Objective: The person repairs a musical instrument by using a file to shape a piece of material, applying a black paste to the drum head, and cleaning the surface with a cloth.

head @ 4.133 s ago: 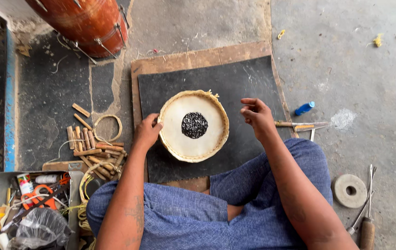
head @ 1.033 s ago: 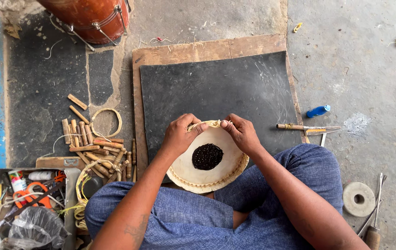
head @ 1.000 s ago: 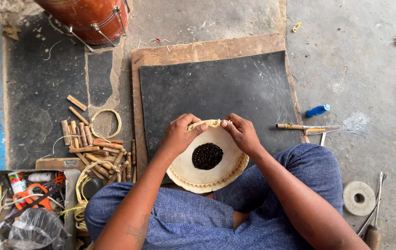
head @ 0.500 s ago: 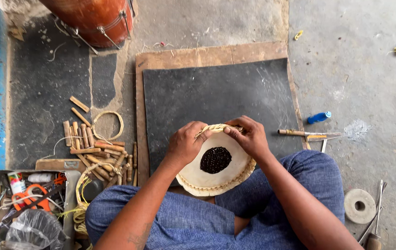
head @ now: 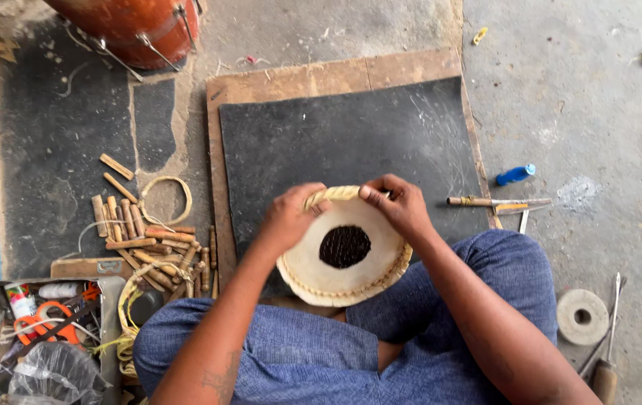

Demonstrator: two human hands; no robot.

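Both hands, left (head: 288,219) and right (head: 401,206), pinch the drumhead (head: 345,247) rim over the lap, seemingly working the braid; best kept taut and even

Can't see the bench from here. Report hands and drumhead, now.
Left hand and right hand both grip far rim of round drumhead, black spot centred. Drumhead over lap, near edge of black mat. Nothing in the way.
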